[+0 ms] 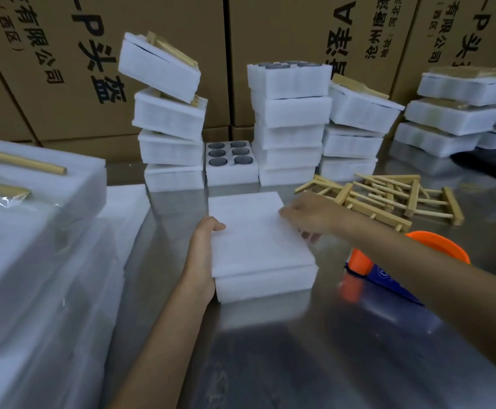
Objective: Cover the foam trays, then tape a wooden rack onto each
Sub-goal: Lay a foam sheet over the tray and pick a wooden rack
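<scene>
Gripping the foam tray (266, 283) by its left side, the left hand (201, 258) has its thumb hooked over the white foam cover (255, 234) and its fingers curled round the edge. Right hand (308, 212) sits at the cover's right edge, fingers bent onto it, apparently pinching the cover; exact grip is blurred. Cover lies flat on the tray, slightly skewed, between the two hands on the steel table (314, 349).

Just right of the right fingers: a loose pile of wooden racks (388, 196). Nearer the camera, under the right forearm, an orange tape dispenser (361, 261).

Beyond the fingers: an open tray with six dark discs (231, 156), flanked by stacks of covered trays (289, 122), some topped with racks. Cardboard boxes (48, 69) behind.
</scene>
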`<state>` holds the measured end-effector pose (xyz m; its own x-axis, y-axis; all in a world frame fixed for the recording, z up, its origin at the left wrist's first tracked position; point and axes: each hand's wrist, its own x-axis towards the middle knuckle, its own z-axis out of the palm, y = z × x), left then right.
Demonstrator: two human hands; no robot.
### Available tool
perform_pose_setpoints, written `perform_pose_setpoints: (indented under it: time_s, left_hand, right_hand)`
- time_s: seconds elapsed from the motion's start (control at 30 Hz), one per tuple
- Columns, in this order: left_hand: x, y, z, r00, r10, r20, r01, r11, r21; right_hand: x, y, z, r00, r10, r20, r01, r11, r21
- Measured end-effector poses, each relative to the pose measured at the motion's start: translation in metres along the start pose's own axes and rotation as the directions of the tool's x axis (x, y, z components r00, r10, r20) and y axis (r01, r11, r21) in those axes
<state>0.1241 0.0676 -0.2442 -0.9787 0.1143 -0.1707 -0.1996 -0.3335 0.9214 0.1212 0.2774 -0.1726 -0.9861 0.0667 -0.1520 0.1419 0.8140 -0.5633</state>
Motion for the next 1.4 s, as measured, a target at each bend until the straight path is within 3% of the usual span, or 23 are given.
perform_pose_setpoints:
  time_s: [0.07,0.1,0.23,0.37,0.47,0.53,0.67,0.77,0.9,0.97,1.07,1.13,1.17,1.23,1.4]
  left_hand:
    - [0.005,0.000,-0.004,0.999,0.031,-0.029,-0.031,0.999,-0.028]
    - [0.007,-0.001,-0.007,0.997,0.046,-0.065,-0.048,0.998,-0.036]
    - [0.011,-0.004,-0.011,0.993,0.062,-0.097,-0.062,0.998,0.002]
    - [0.015,-0.007,-0.010,0.992,0.088,-0.093,-0.091,0.996,-0.026]
    - [0.020,-0.007,-0.012,0.990,0.099,-0.102,-0.105,0.993,-0.053]
    - [0.020,-0.006,-0.013,0.990,0.097,-0.106,-0.104,0.993,-0.061]
    - [0.018,-0.004,-0.013,0.989,0.080,-0.125,-0.089,0.994,-0.068]
    - [0.014,-0.002,-0.011,0.990,0.085,-0.109,-0.090,0.995,-0.048]
    - [0.008,-0.001,-0.010,0.993,0.091,-0.077,-0.094,0.995,-0.028]
    - [0.005,0.001,-0.008,0.993,0.102,-0.053,-0.101,0.995,0.017]
    - [0.006,0.002,-0.001,0.984,0.173,-0.033,-0.165,0.971,0.172]
    - [0.005,0.001,0.002,0.986,0.167,0.007,-0.164,0.961,0.221]
    - [0.005,0.001,0.001,0.989,0.148,0.019,-0.149,0.960,0.236]
    - [0.006,0.001,-0.001,0.989,0.145,0.019,-0.144,0.951,0.275]
    - [0.007,0.001,-0.002,0.989,0.148,0.006,-0.144,0.947,0.286]
  right_hand:
    - [0.021,0.011,-0.012,0.978,-0.077,-0.196,0.046,0.986,-0.158]
    - [0.030,0.016,-0.016,0.973,-0.093,-0.214,0.030,0.960,-0.280]
    - [0.052,0.032,-0.008,0.995,-0.045,-0.088,-0.022,0.771,-0.636]
    - [0.062,0.037,0.006,0.979,-0.086,-0.183,-0.071,0.705,-0.706]
    - [0.061,0.035,0.003,0.983,-0.073,-0.166,-0.080,0.645,-0.760]
    - [0.057,0.032,-0.007,0.966,-0.148,-0.212,-0.076,0.620,-0.781]
    - [0.046,0.028,-0.044,0.833,-0.296,-0.467,-0.065,0.786,-0.615]
    - [0.036,0.023,-0.075,0.768,-0.291,-0.571,-0.030,0.874,-0.485]
    - [0.010,0.002,-0.096,0.655,-0.330,-0.679,0.239,0.944,-0.229]
    - [-0.002,-0.014,-0.095,0.640,-0.250,-0.726,0.383,0.924,0.019]
    - [-0.014,-0.038,-0.082,0.825,-0.061,-0.562,0.423,0.726,0.542]
    - [-0.016,-0.048,-0.067,0.958,-0.021,-0.286,0.261,0.477,0.839]
    - [-0.015,-0.050,-0.057,0.987,-0.046,-0.151,0.158,0.365,0.917]
    - [-0.008,-0.050,-0.034,0.995,-0.103,0.019,0.008,0.259,0.966]
    - [0.014,-0.044,0.021,0.990,0.035,0.139,-0.143,0.290,0.946]
